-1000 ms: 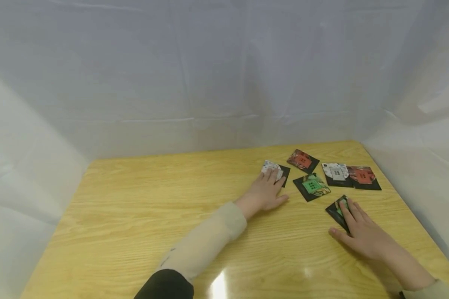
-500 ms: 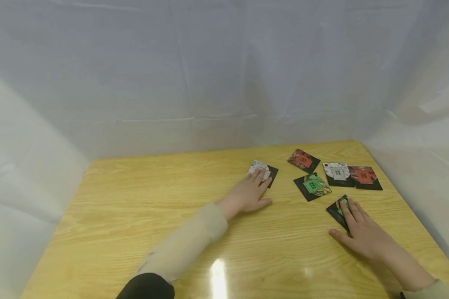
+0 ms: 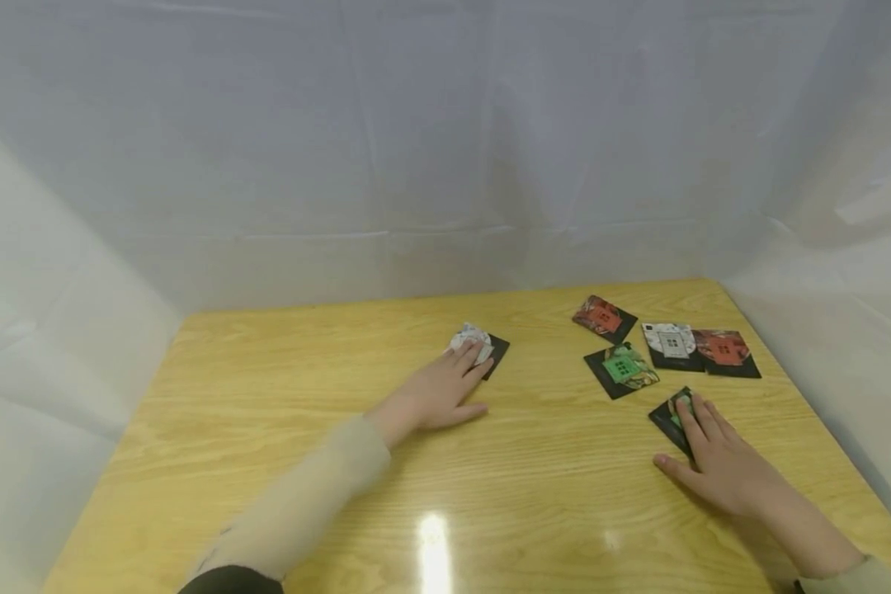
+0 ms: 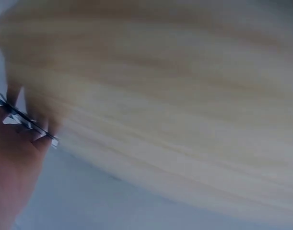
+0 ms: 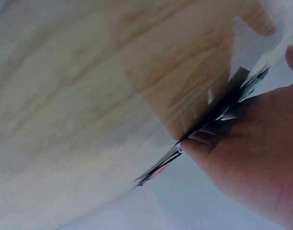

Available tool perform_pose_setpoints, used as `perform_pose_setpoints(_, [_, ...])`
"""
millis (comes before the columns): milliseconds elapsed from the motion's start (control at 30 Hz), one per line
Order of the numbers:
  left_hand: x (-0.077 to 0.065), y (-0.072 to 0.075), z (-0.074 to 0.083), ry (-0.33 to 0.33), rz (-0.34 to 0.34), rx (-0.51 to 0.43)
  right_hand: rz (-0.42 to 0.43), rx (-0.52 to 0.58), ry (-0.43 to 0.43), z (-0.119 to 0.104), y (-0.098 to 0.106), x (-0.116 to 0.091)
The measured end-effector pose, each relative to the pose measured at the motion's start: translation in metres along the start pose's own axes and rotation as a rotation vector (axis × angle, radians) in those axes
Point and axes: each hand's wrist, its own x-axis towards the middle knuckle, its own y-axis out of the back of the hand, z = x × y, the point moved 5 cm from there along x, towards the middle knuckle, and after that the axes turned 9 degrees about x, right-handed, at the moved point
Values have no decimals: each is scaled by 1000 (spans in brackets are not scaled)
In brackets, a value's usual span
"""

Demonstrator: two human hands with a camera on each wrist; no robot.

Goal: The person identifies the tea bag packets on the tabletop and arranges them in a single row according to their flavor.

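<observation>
My left hand [image 3: 434, 394] lies with its fingers straight on a flat square packet [image 3: 499, 351], black with a white patterned half. Its thumb points off to the right along the table. The fingers of my right hand [image 3: 728, 466] rest extended on a black and green packet [image 3: 667, 422], covering part of it. In the right wrist view the right hand [image 5: 261, 148] presses a thin dark packet [image 5: 228, 103] flat to the tabletop. The left wrist view catches only part of the left hand [image 4: 14, 163], at its left edge. Whether these are cards or sachets I cannot tell.
Another green packet [image 3: 621, 371] lies left of and beyond my right hand. A red one [image 3: 604, 318] is behind it. Farther right, a white packet [image 3: 671, 345] and a red packet [image 3: 726, 353] touch side by side. White sheeting [image 3: 445, 148] surrounds the wooden table [image 3: 267, 412].
My left hand has slid the white packet leftward across the table, away from the others. My right hand has stayed in place on the green packet.
</observation>
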Motion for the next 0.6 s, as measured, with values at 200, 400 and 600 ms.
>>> perform_pose_setpoints(200, [-36, -11, -22, -5, 27, 12, 3, -12, -2, -1, 0, 0])
perform_pose_setpoints(400, [-76, -20, -47, -2, 96, -4, 6, -13, -1, -1, 0, 1])
perform_pose_setpoints(600, [-111, -28, -70, 24, 132, -6, 4, -21, -5, 2, -2, 2])
